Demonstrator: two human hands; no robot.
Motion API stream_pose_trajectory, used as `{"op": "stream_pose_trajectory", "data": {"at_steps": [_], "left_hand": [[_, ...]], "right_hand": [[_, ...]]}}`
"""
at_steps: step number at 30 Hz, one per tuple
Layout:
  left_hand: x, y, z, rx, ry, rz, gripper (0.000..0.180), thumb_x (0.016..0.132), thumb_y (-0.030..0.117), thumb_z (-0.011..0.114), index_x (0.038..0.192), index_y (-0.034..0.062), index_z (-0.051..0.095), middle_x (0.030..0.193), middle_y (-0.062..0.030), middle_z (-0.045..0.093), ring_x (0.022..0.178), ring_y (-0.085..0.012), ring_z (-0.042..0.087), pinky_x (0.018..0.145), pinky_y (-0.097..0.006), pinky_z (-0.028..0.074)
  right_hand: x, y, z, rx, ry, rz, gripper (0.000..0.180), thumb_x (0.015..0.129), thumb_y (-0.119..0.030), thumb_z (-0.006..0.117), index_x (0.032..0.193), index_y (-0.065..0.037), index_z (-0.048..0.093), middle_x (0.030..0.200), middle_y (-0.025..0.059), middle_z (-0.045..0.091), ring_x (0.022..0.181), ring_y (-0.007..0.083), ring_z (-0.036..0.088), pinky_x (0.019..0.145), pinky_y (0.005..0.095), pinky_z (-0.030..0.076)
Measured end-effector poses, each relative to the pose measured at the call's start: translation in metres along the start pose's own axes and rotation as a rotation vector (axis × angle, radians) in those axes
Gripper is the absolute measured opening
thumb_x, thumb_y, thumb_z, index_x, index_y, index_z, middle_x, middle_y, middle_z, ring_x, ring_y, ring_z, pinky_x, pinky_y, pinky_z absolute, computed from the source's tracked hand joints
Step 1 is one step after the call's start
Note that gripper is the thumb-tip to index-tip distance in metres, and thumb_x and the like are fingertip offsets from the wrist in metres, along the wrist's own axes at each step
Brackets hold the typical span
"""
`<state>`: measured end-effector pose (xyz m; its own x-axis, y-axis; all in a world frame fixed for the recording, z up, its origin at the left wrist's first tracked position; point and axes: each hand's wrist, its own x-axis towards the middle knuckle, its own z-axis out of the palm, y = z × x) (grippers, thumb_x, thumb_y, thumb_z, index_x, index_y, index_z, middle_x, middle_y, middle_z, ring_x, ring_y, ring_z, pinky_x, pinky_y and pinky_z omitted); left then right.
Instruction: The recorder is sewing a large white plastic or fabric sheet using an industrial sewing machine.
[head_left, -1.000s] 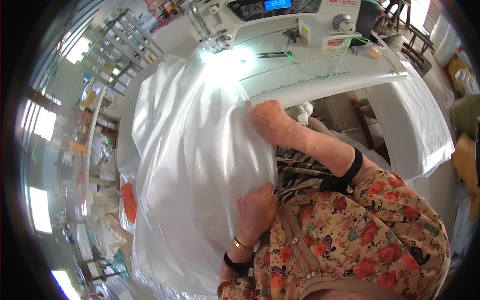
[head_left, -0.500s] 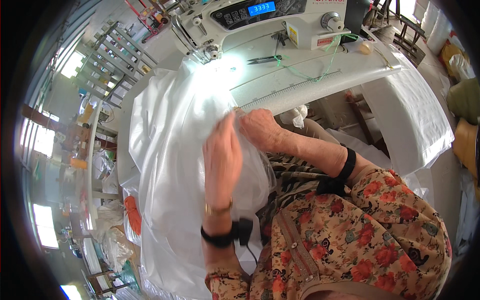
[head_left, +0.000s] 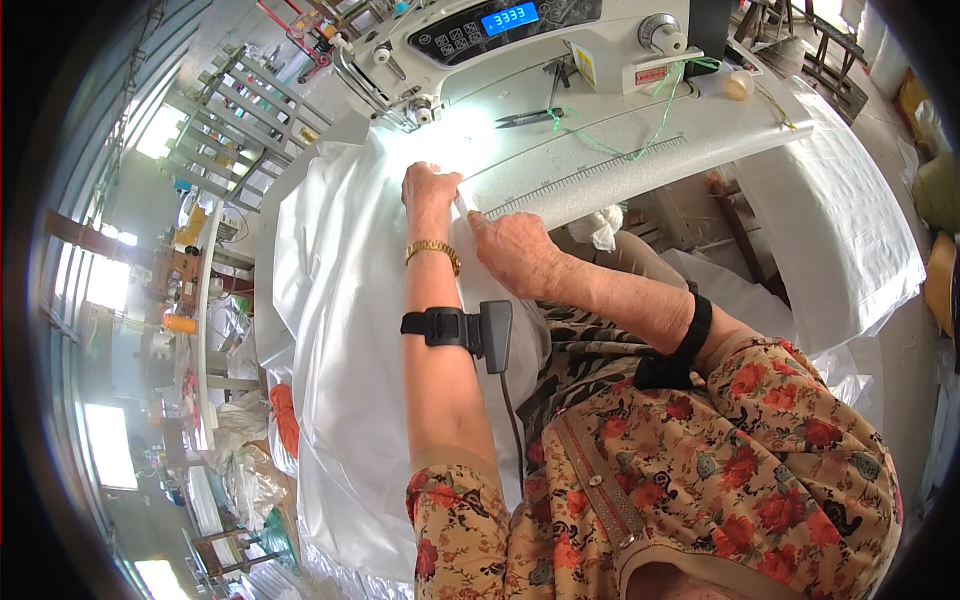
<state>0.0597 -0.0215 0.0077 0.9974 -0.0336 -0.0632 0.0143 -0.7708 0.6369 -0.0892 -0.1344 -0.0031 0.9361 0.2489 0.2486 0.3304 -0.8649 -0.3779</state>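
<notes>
A sheet of shiny white plastic [head_left: 345,330] drapes over the left of the sewing table and hangs toward my lap. Close below the lit needle area of the sewing machine [head_left: 530,30], my left hand [head_left: 430,190] is closed on the sheet near its right edge. My right hand [head_left: 518,255] sits lower and further right, at the table's front edge. Its fingers are curled and pinch the sheet's edge, where a narrow strip runs up between both hands. The fingertips of my left hand are partly hidden by the hand itself.
Black thread snips [head_left: 528,118] and a tangle of green thread [head_left: 635,155] lie on the table to the right of the needle. A ruler scale [head_left: 590,178] runs along the table front. Folded white sheeting [head_left: 830,220] hangs at the right. A grey metal rack [head_left: 240,125] stands beyond the left side.
My left hand has moved up and away from my right hand, toward the needle, along the sheet's edge. My right hand has stayed nearly in place.
</notes>
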Motion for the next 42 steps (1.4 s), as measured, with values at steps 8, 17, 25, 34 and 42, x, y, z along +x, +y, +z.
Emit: {"op": "stream_pose_trajectory", "data": {"at_steps": [8, 17, 25, 34, 42], "left_hand": [[0.008, 0.002, 0.003, 0.048, 0.190, 0.073, 0.025, 0.067, 0.012, 0.069, 0.084, -0.0044, 0.062, 0.073, -0.0154, 0.067, 0.067, -0.0242, 0.066, 0.070, -0.036, 0.052], [0.005, 0.017, -0.007, 0.243, 0.171, 0.027, 0.022, 0.068, 0.020, 0.071, 0.079, 0.0011, 0.066, 0.066, -0.0095, 0.067, 0.063, -0.0234, 0.066, 0.069, -0.039, 0.052], [0.011, 0.025, 0.001, 0.172, 0.073, -0.047, 0.015, 0.070, 0.014, 0.069, 0.075, 0.0010, 0.065, 0.066, -0.0085, 0.067, 0.063, -0.0207, 0.065, 0.065, -0.036, 0.053], [0.001, 0.003, 0.015, -0.408, 0.169, 0.011, 0.027, 0.069, -0.004, 0.066, 0.095, -0.0085, 0.058, 0.085, -0.0170, 0.065, 0.066, -0.0207, 0.066, 0.057, -0.030, 0.055], [-0.102, 0.002, 0.009, 0.509, 0.200, 0.322, 0.033, 0.080, 0.012, 0.065, 0.111, 0.0027, 0.060, 0.116, -0.0112, 0.064, 0.110, -0.0250, 0.060, 0.094, -0.049, 0.043]], "right_hand": [[0.005, -0.004, -0.017, 0.122, 0.045, 0.036, 0.020, 0.081, -0.011, 0.058, 0.091, 0.006, 0.057, 0.071, 0.0190, 0.065, 0.070, 0.0343, 0.067, 0.064, 0.0425, 0.053], [0.007, 0.003, -0.016, 0.209, 0.062, 0.108, 0.031, 0.083, -0.013, 0.051, 0.109, 0.003, 0.059, 0.070, 0.0205, 0.064, 0.070, 0.0371, 0.065, 0.067, 0.0460, 0.051], [0.005, 0.005, -0.022, 0.223, 0.024, 0.129, 0.018, 0.084, -0.014, 0.056, 0.086, 0.003, 0.058, 0.075, 0.0211, 0.065, 0.076, 0.0363, 0.066, 0.068, 0.0446, 0.052], [0.001, 0.012, -0.006, 0.082, 0.008, 0.028, 0.012, 0.079, -0.008, 0.058, 0.085, 0.002, 0.061, 0.076, 0.0188, 0.066, 0.076, 0.0343, 0.067, 0.068, 0.0421, 0.053], [-0.007, 0.026, -0.013, -0.050, -0.054, -0.012, 0.009, 0.074, -0.004, 0.060, 0.080, 0.001, 0.064, 0.076, 0.0175, 0.067, 0.075, 0.0316, 0.068, 0.066, 0.0397, 0.054]]}}
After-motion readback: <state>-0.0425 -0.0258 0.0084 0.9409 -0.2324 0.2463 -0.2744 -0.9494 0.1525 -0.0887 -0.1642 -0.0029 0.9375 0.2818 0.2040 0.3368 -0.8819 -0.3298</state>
